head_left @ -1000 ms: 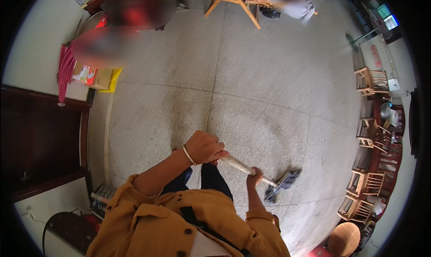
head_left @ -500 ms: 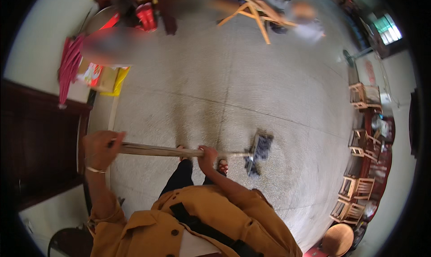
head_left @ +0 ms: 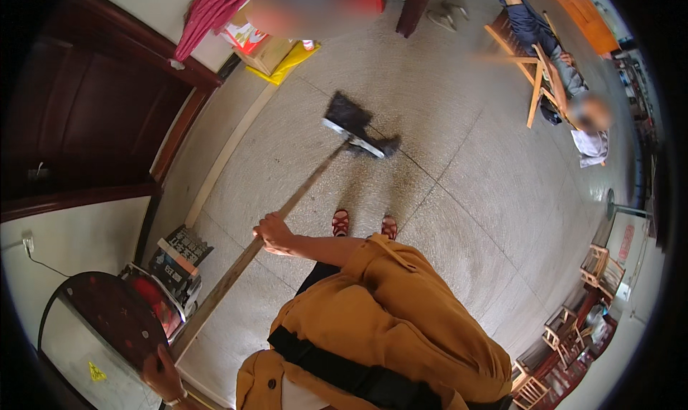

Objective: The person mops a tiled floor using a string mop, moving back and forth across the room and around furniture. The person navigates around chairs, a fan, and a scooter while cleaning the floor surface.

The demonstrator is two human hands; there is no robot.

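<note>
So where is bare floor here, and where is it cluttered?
Bare floor runs from the broom head right to the wooden chair, and on toward the small chairs. It is crowded on the left: boxes along the wall, a crate by the dark round table.

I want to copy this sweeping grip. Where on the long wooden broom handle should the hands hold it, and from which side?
Hold the broom handle at two spread points: the right hand wraps it mid-length from above, and the left hand takes the top end. The handle slants down toward the head on the floor, so this spacing likely gives leverage.
</note>
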